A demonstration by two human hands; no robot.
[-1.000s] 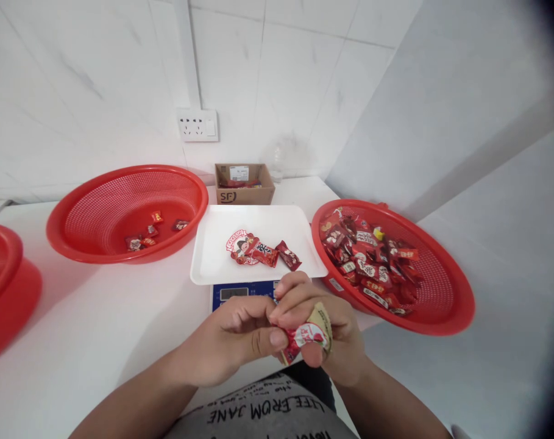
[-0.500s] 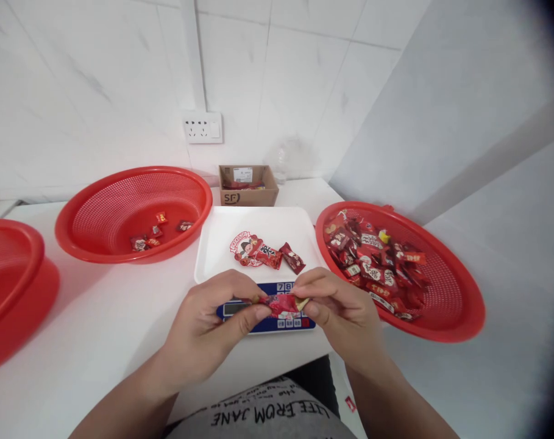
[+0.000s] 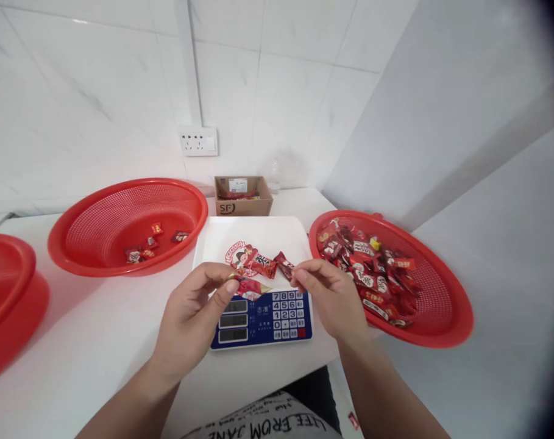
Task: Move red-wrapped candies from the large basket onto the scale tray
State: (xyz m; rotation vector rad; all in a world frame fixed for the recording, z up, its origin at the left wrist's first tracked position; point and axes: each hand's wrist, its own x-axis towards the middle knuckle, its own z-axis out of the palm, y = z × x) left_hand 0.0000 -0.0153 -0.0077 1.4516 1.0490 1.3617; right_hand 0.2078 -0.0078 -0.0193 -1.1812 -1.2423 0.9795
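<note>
Head view: we have a pink candy packet (image 3: pixel 252 288) above the digital scale (image 3: pixel 262 332), its nine-o'clock end pinched in our left hand (image 3: pixel 189 311). Likely light, soft, slick; its flat ends suit fingertips. Toward two o'clock lies a maroon candy packet (image 3: pixel 283 264); whether our right hand (image 3: pixel 334 299) pinches it, we cannot tell.

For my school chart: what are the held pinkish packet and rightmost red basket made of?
Small pinkish packet: probably thin, slightly shiny plastic film or foil, judging by its creases. Round red basket: likely smooth, glossy plastic, with highlights and mesh holes.
</note>
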